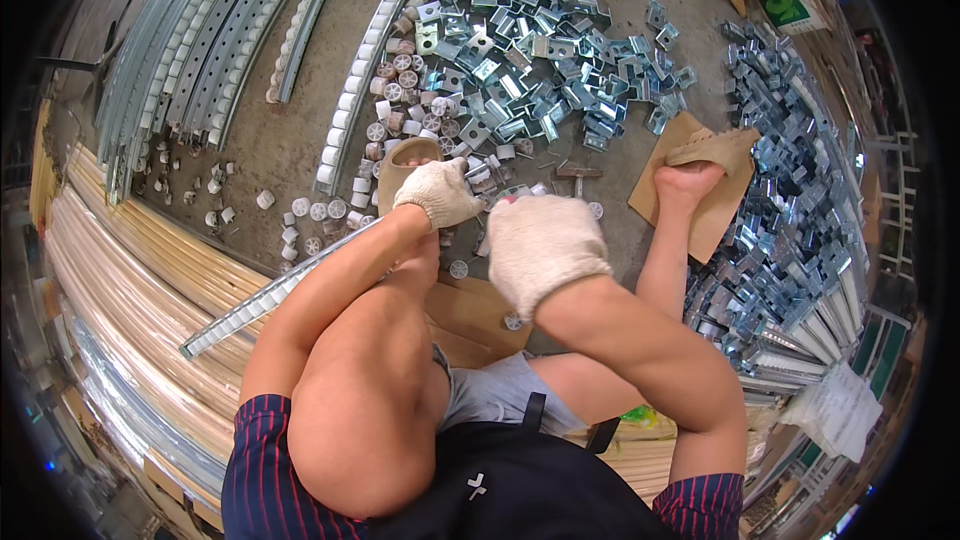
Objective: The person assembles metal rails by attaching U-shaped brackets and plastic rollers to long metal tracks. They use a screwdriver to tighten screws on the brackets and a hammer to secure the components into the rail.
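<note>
My left hand (440, 193), in a cream knitted glove, is closed with its fingers curled, beside some shiny metal pieces (482, 178). Whatever it grips is too small or hidden to name. Just to the right, my right hand (548, 245) in a matching glove forms a fist, and a small red spot shows at its far edge. Its back hides what is inside. Loose white wheels (430, 122) lie beyond my left hand. A hammer (580, 174) rests on the floor past my right hand. A rail with white rollers (250, 308) runs under my left forearm.
A heap of metal brackets (530, 50) covers the floor ahead, and another pile (780, 180) stands at the right. Metal rails (215, 30) lie at the far left, a single roller rail (350, 90) nearer. Cardboard (647, 180) lies beneath my right sandal (712, 146). Long wrapped strips (130, 240) lie at left.
</note>
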`<action>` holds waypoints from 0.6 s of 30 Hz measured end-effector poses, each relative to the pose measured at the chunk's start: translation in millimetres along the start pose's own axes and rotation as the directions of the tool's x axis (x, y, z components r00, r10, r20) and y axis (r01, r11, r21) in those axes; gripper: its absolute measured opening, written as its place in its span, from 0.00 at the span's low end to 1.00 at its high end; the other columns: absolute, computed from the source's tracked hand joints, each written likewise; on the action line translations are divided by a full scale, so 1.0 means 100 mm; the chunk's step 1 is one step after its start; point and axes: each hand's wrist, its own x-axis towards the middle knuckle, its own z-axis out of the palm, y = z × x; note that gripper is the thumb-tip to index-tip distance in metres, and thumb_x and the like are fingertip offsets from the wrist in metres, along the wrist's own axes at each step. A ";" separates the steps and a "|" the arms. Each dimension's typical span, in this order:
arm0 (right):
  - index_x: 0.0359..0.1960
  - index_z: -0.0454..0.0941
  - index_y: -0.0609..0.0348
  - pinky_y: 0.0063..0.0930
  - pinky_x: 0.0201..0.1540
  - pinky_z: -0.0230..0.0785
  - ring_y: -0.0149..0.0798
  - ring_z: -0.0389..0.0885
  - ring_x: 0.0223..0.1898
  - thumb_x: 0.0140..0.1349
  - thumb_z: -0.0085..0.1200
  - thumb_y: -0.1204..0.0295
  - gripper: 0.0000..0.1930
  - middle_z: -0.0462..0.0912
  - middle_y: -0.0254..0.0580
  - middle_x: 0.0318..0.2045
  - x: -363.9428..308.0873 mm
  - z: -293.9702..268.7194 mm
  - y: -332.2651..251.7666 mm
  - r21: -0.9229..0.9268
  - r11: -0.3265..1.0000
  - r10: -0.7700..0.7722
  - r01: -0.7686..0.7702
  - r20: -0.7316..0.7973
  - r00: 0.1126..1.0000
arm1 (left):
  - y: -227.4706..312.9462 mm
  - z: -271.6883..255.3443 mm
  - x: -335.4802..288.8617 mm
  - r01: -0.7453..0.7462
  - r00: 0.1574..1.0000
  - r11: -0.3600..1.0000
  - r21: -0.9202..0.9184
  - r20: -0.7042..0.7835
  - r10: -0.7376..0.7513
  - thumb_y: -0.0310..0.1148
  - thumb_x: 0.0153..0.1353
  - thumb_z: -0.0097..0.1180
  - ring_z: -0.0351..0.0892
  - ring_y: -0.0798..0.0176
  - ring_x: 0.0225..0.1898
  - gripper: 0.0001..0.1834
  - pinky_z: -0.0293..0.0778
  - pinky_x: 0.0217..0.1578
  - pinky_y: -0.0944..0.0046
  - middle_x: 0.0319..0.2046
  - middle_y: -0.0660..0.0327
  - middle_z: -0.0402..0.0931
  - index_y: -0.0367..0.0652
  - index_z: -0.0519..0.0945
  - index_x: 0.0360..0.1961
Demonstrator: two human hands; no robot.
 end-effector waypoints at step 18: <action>0.75 0.64 0.66 0.44 0.63 0.75 0.62 0.83 0.60 0.73 0.52 0.72 0.29 0.81 0.66 0.60 -0.38 2.35 -0.92 0.985 0.170 0.573 -0.006 -0.094 0.814 | -0.14 0.25 0.18 -0.110 0.991 0.992 0.055 -0.067 0.113 0.50 0.54 0.63 0.87 0.38 0.52 0.32 0.81 0.57 0.47 0.46 0.38 0.87 0.40 0.84 0.56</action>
